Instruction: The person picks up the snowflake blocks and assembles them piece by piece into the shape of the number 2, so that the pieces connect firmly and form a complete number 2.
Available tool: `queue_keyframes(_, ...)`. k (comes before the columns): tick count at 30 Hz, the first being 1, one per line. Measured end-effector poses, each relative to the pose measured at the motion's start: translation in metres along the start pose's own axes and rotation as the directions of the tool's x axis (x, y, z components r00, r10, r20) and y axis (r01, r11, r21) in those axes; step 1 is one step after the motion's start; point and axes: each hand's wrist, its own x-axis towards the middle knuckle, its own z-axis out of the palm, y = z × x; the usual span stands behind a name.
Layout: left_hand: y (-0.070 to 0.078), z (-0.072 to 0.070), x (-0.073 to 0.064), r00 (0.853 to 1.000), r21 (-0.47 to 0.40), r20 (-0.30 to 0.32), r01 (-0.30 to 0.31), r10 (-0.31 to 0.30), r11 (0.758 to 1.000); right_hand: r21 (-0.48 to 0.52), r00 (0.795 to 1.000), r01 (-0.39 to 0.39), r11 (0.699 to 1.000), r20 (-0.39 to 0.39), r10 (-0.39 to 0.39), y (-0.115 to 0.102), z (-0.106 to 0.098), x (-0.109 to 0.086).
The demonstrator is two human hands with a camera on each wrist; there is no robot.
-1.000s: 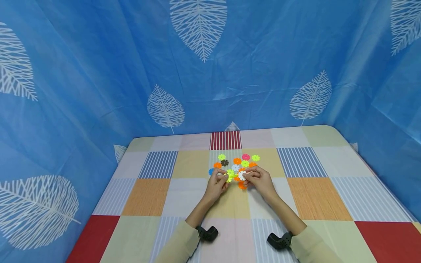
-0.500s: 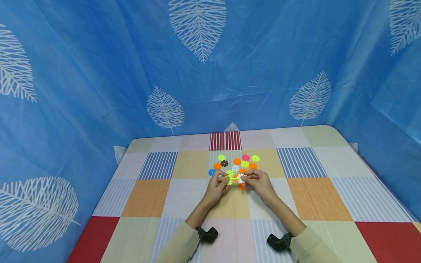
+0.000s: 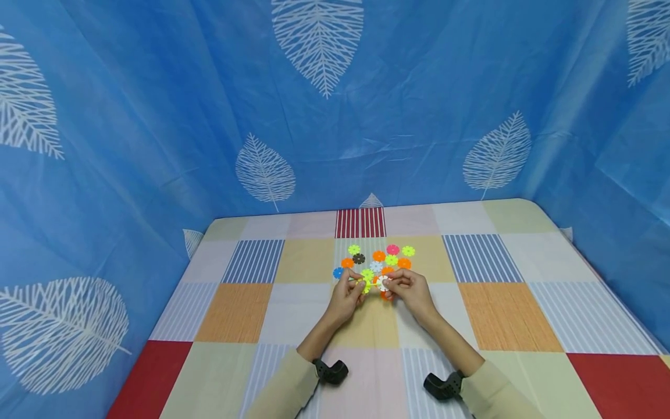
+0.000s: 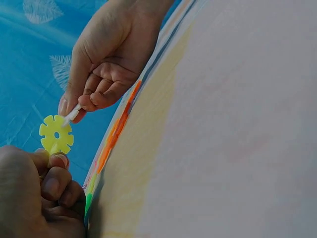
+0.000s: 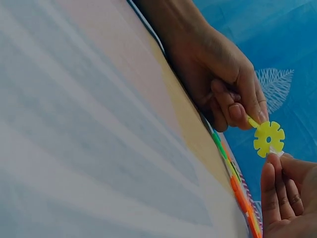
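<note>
In the head view, my left hand (image 3: 344, 298) pinches yellow-green interlocking discs (image 3: 366, 286) between thumb and forefinger. My right hand (image 3: 416, 294) pinches a white interlocking disc (image 3: 382, 283) just to the right of them. Seen from the left wrist, one yellow disc (image 4: 56, 134) faces the camera, and the white disc (image 4: 72, 113) meets its notched rim nearly edge-on. From the right wrist, a second yellow disc (image 5: 253, 122) appears edge-on at the left fingertips, joined to the facing disc (image 5: 269, 139). The right fingers partly hide the white disc.
Several loose notched discs lie on the patchwork tablecloth (image 3: 293, 314) just beyond the hands, among them a black one (image 3: 358, 258), a pink one (image 3: 392, 249) and a blue one (image 3: 338, 273). A blue leaf-patterned curtain (image 3: 408, 151) surrounds the table's back and sides.
The white disc in my right hand has moved slightly left and down, closer against the yellow discs. Both hands keep their pinch, and the loose discs lie as before.
</note>
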Motion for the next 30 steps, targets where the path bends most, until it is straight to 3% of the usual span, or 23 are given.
queue_keyframes(7,-0.001,0.000,-0.001,1.000,-0.117,-0.017,0.019,-0.021,0.993,0.010,0.998,0.066,0.998,0.011,-0.066,-0.001,0.003,0.000)
queue_keyframes(13,-0.001,-0.004,-0.001,0.998,-0.131,-0.053,0.027,-0.035,0.991,-0.017,0.997,0.076,0.997,0.015,-0.075,-0.001,0.005,0.002)
queue_keyframes(18,0.003,-0.010,0.002,0.977,-0.038,-0.213,0.012,-0.020,0.999,-0.030,0.997,0.072,0.997,0.007,-0.071,-0.005,0.008,0.007)
queue_keyframes(20,0.003,-0.012,0.002,0.969,0.020,-0.248,0.007,-0.002,1.000,-0.031,0.997,0.076,0.997,0.023,-0.075,-0.006,0.011,0.009)
queue_keyframes(25,0.005,-0.013,0.001,0.975,0.130,-0.220,-0.010,0.039,0.991,-0.057,0.992,0.099,0.993,0.081,-0.094,-0.004,0.024,0.014)
queue_keyframes(30,0.003,-0.011,-0.001,0.975,0.162,-0.214,-0.032,0.066,0.986,-0.055,0.990,0.118,0.992,0.087,-0.112,-0.003,0.036,0.017)
